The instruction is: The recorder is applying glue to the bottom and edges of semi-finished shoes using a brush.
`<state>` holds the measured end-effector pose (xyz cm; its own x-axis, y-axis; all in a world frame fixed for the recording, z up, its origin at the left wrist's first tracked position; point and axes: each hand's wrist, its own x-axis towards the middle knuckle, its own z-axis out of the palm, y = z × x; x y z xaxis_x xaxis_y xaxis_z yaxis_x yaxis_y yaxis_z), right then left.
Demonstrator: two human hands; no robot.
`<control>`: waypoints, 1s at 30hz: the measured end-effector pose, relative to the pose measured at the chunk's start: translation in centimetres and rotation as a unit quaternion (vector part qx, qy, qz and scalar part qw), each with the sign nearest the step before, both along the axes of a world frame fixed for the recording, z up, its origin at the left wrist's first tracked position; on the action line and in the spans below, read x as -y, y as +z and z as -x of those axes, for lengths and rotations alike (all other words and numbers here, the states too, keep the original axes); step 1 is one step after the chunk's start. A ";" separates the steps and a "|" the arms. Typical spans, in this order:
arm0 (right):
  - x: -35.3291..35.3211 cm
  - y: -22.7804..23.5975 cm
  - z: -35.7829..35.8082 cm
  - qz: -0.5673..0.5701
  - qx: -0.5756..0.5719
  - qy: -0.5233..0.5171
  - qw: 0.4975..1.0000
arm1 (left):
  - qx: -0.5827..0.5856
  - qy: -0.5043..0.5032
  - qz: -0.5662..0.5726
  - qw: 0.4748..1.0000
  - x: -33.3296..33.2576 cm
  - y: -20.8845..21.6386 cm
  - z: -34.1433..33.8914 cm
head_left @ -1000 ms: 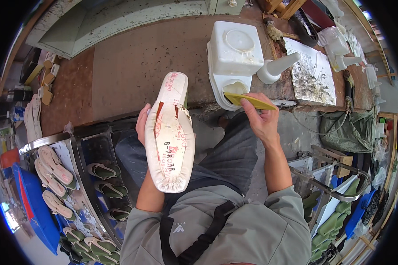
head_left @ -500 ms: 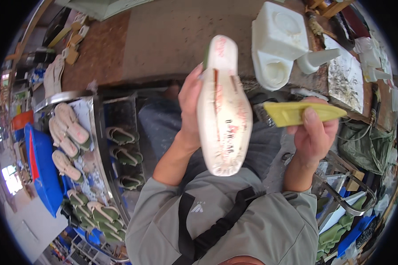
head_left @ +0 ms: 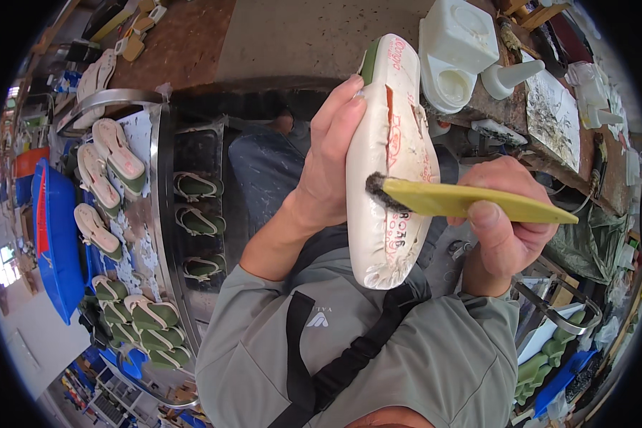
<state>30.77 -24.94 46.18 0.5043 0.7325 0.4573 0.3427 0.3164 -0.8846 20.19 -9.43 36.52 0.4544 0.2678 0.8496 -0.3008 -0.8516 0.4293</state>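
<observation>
My left hand (head_left: 329, 153) is wrapped round the side of a cream shoe (head_left: 378, 235), holding it upright with its underside toward me. A green edge shows at the shoe's far end, and red and black markings with a dark slit run along its underside. My right hand (head_left: 510, 214) grips the flat yellow handle of a glue brush (head_left: 442, 197). The brush's dark bristles touch the left part of the shoe's underside, near the middle of its length.
A white plastic glue dispenser (head_left: 458, 43) and a white nozzle-shaped piece (head_left: 510, 77) stand on the workbench (head_left: 292, 36). To my left, a metal-edged rack (head_left: 162, 185) carries several cream and green sandals (head_left: 153, 314). A blue tub (head_left: 55, 242) stands beyond it.
The brush has moved left from beside the shoe onto its underside. My left hand has shifted the shoe slightly right and tilted it, so its left side shows more.
</observation>
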 end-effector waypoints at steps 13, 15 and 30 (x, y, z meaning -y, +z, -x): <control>2.3 0.1 1.9 -0.058 0.011 0.087 0.994 | -0.033 -0.015 0.006 0.999 0.6 1.1 1.9; 2.3 0.0 1.9 -0.066 0.010 0.098 0.993 | -0.034 -0.016 0.004 0.999 0.7 1.2 2.0; 2.2 -0.3 0.8 -0.140 0.082 0.157 0.974 | -0.093 -0.092 0.077 0.988 1.7 1.4 1.9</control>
